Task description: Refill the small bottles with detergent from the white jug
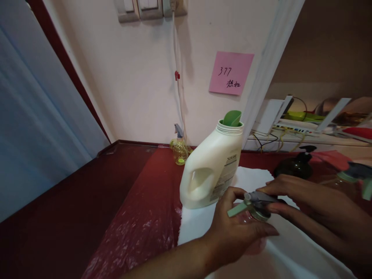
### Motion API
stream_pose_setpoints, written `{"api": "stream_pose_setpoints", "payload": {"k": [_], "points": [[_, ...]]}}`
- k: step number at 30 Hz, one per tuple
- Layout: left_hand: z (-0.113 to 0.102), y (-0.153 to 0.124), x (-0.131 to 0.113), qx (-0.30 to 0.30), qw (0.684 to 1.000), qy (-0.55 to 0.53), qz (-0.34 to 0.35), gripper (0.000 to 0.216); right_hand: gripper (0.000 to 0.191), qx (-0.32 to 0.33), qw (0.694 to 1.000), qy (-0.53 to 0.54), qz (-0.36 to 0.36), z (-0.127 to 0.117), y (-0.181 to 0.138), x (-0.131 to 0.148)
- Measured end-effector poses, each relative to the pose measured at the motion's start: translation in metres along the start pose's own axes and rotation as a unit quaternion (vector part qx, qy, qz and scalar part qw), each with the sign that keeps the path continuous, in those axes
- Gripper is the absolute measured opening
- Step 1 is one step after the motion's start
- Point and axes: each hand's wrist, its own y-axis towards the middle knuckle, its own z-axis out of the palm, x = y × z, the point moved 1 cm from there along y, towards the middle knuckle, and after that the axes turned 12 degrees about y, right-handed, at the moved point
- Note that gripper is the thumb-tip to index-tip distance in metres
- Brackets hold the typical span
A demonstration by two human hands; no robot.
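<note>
My left hand (236, 232) is wrapped around a small clear spray bottle, mostly hidden under its fingers. My right hand (293, 193) pinches the bottle's grey and pale green spray head (252, 203) from above. Both hands hover over a white cloth (200, 221) on the red plastic-covered table (139, 217). Just behind the hands stands a cream detergent jug (210, 170), uncapped, with a green spout (231, 118) in its neck.
A small yellowish spray bottle (179, 149) stands by the wall. A dark pump bottle (295, 164) and another spray bottle (353, 174) sit at the right. A white cable (178, 77) hangs down the wall near a pink note (231, 73). Cables and devices fill the right shelf.
</note>
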Motion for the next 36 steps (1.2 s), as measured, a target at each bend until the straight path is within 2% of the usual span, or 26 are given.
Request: {"api": "stream_pose_setpoints", "payload": {"k": [3, 6, 9, 12, 16, 18, 20, 24, 27, 30, 32, 36], "points": [[-0.002, 0.000, -0.002, -0.008, 0.999, 0.042, 0.013, 0.050, 0.015, -0.003, 1.000, -0.005, -0.003, 0.000, 0.001, 0.000], [-0.009, 0.000, -0.004, -0.005, 0.988, 0.133, 0.077, 0.034, 0.017, -0.006, 1.000, -0.003, -0.003, 0.000, 0.001, 0.000], [-0.012, -0.001, -0.004, 0.001, 0.975, 0.181, 0.131, 0.029, 0.018, -0.005, 1.000, 0.003, 0.002, -0.001, -0.001, 0.000], [-0.008, 0.000, -0.002, 0.019, 0.986, 0.130, 0.105, 0.035, 0.016, -0.007, 1.000, 0.000, 0.003, -0.001, -0.002, 0.001], [0.000, 0.000, 0.001, 0.018, 1.000, 0.003, 0.018, 0.063, 0.018, -0.015, 1.000, -0.002, -0.005, -0.001, 0.000, 0.003], [0.000, 0.000, 0.000, 0.006, 1.000, 0.010, -0.012, 0.060, 0.020, -0.014, 1.000, -0.004, -0.011, -0.001, 0.001, 0.004], [-0.004, 0.000, -0.002, 0.000, 0.998, 0.069, 0.011, 0.048, 0.019, -0.016, 1.000, -0.004, -0.013, -0.001, 0.002, 0.004], [-0.011, 0.002, -0.006, 0.024, 0.976, 0.177, 0.127, 0.030, 0.018, -0.018, 1.000, -0.004, -0.015, -0.002, 0.002, 0.004], [-0.008, 0.002, -0.002, 0.040, 0.985, 0.117, 0.117, 0.038, 0.016, -0.020, 1.000, -0.006, -0.017, -0.002, 0.003, 0.006], [-0.003, 0.001, 0.002, 0.026, 0.998, 0.036, 0.042, 0.050, 0.014, -0.026, 0.999, -0.007, -0.019, -0.002, 0.004, 0.007], [-0.003, 0.001, 0.003, 0.006, 0.998, 0.053, 0.024, 0.045, 0.014, -0.027, 0.999, -0.008, -0.018, -0.002, 0.004, 0.007], [-0.010, 0.004, 0.001, 0.001, 0.976, 0.175, 0.130, 0.027, 0.013, -0.024, 1.000, -0.009, -0.014, -0.002, 0.003, 0.006]]}}
